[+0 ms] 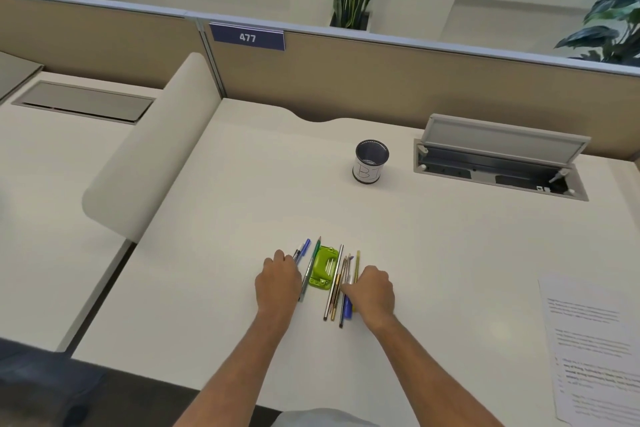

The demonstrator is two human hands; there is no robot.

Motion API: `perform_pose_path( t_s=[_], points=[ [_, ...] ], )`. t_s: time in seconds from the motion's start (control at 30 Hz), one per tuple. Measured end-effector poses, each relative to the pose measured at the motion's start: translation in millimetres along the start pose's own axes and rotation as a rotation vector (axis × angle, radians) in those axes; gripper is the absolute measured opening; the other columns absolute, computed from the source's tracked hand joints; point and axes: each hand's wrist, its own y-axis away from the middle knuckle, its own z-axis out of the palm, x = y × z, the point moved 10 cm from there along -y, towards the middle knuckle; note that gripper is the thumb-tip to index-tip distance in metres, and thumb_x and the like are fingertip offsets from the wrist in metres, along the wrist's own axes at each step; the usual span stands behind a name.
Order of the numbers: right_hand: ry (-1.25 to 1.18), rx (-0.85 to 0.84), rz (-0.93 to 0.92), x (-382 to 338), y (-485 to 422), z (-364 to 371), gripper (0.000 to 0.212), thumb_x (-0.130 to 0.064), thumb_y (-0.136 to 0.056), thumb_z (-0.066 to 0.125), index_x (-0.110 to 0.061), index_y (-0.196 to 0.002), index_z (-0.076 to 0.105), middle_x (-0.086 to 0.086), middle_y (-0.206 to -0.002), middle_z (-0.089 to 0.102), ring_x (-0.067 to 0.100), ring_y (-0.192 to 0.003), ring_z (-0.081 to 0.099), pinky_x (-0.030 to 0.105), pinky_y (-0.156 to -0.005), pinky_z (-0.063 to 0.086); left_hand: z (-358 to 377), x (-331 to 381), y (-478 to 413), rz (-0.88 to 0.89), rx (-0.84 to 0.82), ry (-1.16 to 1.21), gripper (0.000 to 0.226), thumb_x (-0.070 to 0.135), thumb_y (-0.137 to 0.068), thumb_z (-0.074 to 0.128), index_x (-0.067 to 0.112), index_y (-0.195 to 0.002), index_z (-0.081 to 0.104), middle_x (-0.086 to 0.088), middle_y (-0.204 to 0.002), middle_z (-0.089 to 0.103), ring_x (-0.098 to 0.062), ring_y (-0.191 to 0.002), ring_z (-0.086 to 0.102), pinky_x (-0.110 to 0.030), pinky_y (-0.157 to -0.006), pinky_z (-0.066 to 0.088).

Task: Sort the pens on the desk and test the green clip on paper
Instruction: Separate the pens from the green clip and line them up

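While both hands lie on the desk (242,191), one green clip (323,267) sits between them. Three pens (309,267) lie just left of the clip and at least five more pens (334,291) just right of it. The left hand (278,279) curls against the left group and the right hand (372,289) against the right; whether either grips cannot be told. One mesh cup (371,161), well beyond the clip, shows only dark mesh inside. One printed sheet (595,340) lies far to the clip's right.

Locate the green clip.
Head view: the bright green plastic clip lies flat on the white desk, front centre, between the green pen by the left hand and the pen bundle by the right hand.
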Motion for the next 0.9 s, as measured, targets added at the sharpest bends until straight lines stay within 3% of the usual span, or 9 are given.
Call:
perform_pose_path(
  t_s=[0.13,0.27,0.33,0.47,0.7,0.9],
  points=[
    [-0.001,-0.065,0.024,0,-4,-1,0.03,-0.029,-0.075,0.082,-0.016,-0.076,0.056,0.009,-0.087,0.072,0.03,-0.077,0.075,0.032,-0.057,0.054,2,6,0,0.024,-0.023,-0.044,0.026,0.006,-0.098,0.05,0.015,-0.1,0.075,-0.003,-0.105,0.068,-0.022,-0.091,0.066,-0.032,-0.063,0.053],
    [-0.007,-0.113,0.031,-2,-7,-2,0.029,-0.026,-0.074,0.082,-0.014,-0.075,0.056,0.015,-0.09,0.077,0.034,-0.078,0.08,0.04,-0.067,0.065,5,12,-3,0.071,-0.028,-0.089,0.027,0.005,-0.099,0.052,0.017,-0.108,0.073,-0.002,-0.112,0.066,-0.021,-0.099,0.066,-0.031,-0.07,0.058],
    [-0.003,-0.105,0.034,-3,-7,-2,0.031,-0.026,-0.073,0.083,-0.015,-0.072,0.054,0.011,-0.086,0.075,0.032,-0.077,0.079,0.037,-0.061,0.061,7,14,-4,0.094,-0.025,-0.101,0.027,0.004,-0.101,0.053,0.018,-0.112,0.073,-0.002,-0.115,0.065,-0.02,-0.101,0.066,-0.029,-0.072,0.058],
    [0.056,-0.058,0.008,-9,-7,-2,0.035,-0.027,-0.078,0.081,-0.021,-0.067,0.049,-0.002,-0.073,0.06,0.024,-0.07,0.064,0.025,-0.048,0.04,11,18,-5,0.14,-0.014,-0.117,0.027,0.001,-0.102,0.058,0.017,-0.119,0.071,-0.003,-0.118,0.064,-0.018,-0.103,0.064,-0.027,-0.075,0.057],
    [0.018,-0.105,0.028,3,-18,-4,0.026,-0.002,-0.086,0.064,-0.013,-0.072,0.045,0.003,-0.075,0.052,0.017,-0.058,0.048,0.027,-0.048,0.036,11,23,-10,0.149,0.016,-0.111,0.03,-0.004,-0.102,0.062,0.012,-0.126,0.067,-0.007,-0.121,0.065,-0.02,-0.105,0.067,-0.027,-0.082,0.058],
    [-0.005,-0.169,-0.012,8,-24,-6,0.014,-0.005,-0.09,0.07,-0.006,-0.089,0.056,0.012,-0.091,0.062,0.023,-0.07,0.058,0.026,-0.048,0.038,6,24,-11,0.08,0.046,-0.099,0.028,0.001,-0.104,0.065,0.01,-0.13,0.067,-0.009,-0.124,0.068,-0.02,-0.109,0.07,-0.027,-0.087,0.06]
  ],
)
